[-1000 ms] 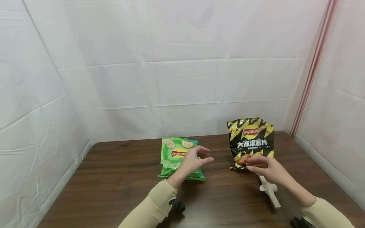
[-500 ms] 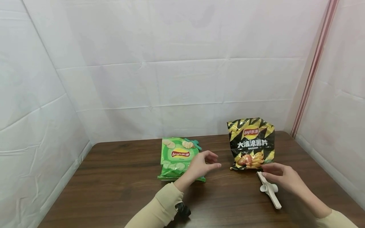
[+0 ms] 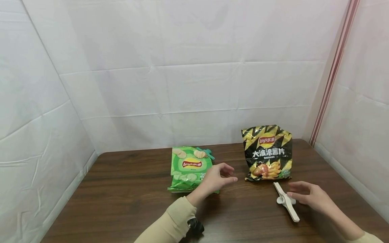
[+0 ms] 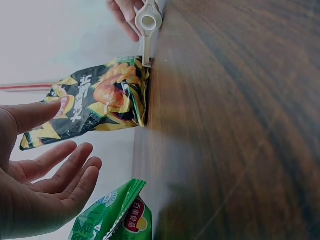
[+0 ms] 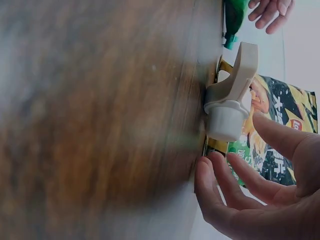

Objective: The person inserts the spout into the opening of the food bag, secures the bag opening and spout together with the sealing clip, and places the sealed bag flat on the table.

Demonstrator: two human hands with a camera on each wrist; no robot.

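As the head view catches the right hand (image 3: 313, 196) low beside the bar (image 3: 286, 202): nothing in its grip, thumb and fingers apart and loosely bent; the bar lies just left of the fingertips, on the table (image 3: 127, 189).
Black bag, head view: up it stands (image 3: 267, 152), beyond the grip and to its left, close past the bar's far end, so a forward shove would probably nudge it.
Edges, head view: table's right edge runs outside the right forearm, far edge behind the black bag; more wood to work with lies left of the bar, towards the left hand (image 3: 216, 179).
Left hand, left wrist view: nothing held here either, thumb well off the fingers; green bag (image 4: 112, 212) close by, and the bar far past the fingertips with the right hand behind it.
Cap, right wrist view: there it is (image 5: 225, 122), jutting towards this hand, in line with the gap between thumb and fingers; touching or not, cannot tell. Best play, I'd judge: fingertips low, pinch both sides of the cap, then lift straight up before turning.
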